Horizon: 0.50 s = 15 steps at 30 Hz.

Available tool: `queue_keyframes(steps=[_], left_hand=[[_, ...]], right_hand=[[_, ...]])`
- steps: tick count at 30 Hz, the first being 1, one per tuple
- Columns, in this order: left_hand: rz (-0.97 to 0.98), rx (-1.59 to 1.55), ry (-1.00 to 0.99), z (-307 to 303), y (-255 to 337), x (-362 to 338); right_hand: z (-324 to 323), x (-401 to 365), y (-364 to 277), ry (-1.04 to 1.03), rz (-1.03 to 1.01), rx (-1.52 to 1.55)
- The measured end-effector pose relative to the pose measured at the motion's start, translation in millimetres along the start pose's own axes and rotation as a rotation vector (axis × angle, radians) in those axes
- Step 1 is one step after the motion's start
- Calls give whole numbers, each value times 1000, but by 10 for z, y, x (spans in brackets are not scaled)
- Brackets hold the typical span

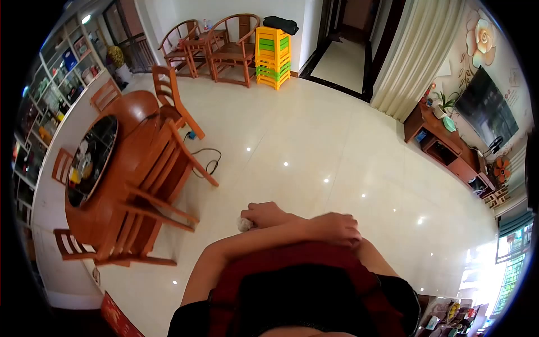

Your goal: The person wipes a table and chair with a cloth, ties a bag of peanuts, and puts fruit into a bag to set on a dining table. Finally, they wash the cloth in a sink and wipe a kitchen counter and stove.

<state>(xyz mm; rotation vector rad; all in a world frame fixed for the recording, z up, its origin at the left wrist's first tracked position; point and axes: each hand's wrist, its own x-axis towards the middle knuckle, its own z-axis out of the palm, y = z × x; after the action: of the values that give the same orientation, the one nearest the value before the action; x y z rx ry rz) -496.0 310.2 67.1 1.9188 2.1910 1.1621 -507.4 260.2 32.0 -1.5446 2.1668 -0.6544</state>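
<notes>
My forearms cross in front of my body, the left one over the right. At the left end of the cross, my right hand (265, 214) is closed on a crumpled whitish cloth (245, 224), which sticks out below its fingers. My left hand (335, 227) lies to the right, close against my right arm. Its fingers are curled under, and I cannot tell what is in them. Below the arms shows a dark red and black garment (303, 281).
Left stands a round wooden table (137, 106) with a dark turntable (104, 135) and wooden chairs (168, 163). A cable (213, 160) lies on the tiled floor (292, 129). Stacked yellow and green stools (273, 56) are at the back, a TV cabinet (443, 140) at right.
</notes>
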Motion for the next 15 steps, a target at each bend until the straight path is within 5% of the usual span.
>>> queue_keyframes(steps=[5,11,15], left_hand=[[-206,135,128,-1210,-883,-235],[-273,216,161,-2182,-2010,-834],[-300,-11,325,-2851,-2873,-1143]], right_hand=[[-624,1102,607,-218,-201,-253],[-1191,2100,1497,-160,-283,-101],[-1589,2815,2200,-148,-205,-68]])
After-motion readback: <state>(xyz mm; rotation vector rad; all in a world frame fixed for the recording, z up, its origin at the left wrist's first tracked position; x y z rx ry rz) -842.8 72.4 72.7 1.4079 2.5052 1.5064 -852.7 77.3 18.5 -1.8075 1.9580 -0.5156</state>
